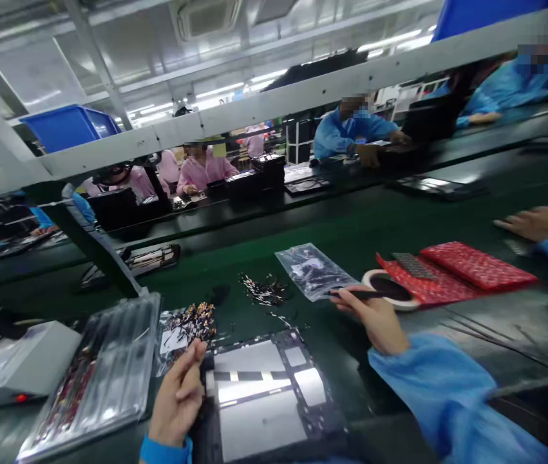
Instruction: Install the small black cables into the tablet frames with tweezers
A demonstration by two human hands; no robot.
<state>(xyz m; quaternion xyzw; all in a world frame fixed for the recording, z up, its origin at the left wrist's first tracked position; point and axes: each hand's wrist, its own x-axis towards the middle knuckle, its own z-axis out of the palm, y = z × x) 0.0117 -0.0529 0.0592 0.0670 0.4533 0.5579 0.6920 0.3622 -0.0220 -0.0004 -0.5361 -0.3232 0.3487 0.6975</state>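
My left hand (179, 394), thumb and fingers pinched together, is over the left edge of a flat device housing (259, 428) with silvery panels and a dark frame. Whatever lies in the pinch, if anything, is too small to make out. Just beyond it, a heap of small dark and orange-tipped parts (196, 321) rests on a clear bag. My right hand (375, 319) is closed around slim black tweezers (358, 294), somewhat blurred, beside a clear plastic bag (315, 270) and a roll of white tape (402, 303). Small white-tipped parts (264, 291) lie loose between the hands.
A clear compartment tray (119, 361) with reddish parts and a white box (44, 357) with a red light stand left. Red bubble-wrap packs (479, 265) lie right, near a co-worker's hand (539, 222). A slanted post (100, 241) rises at left. Co-workers sit across the line.
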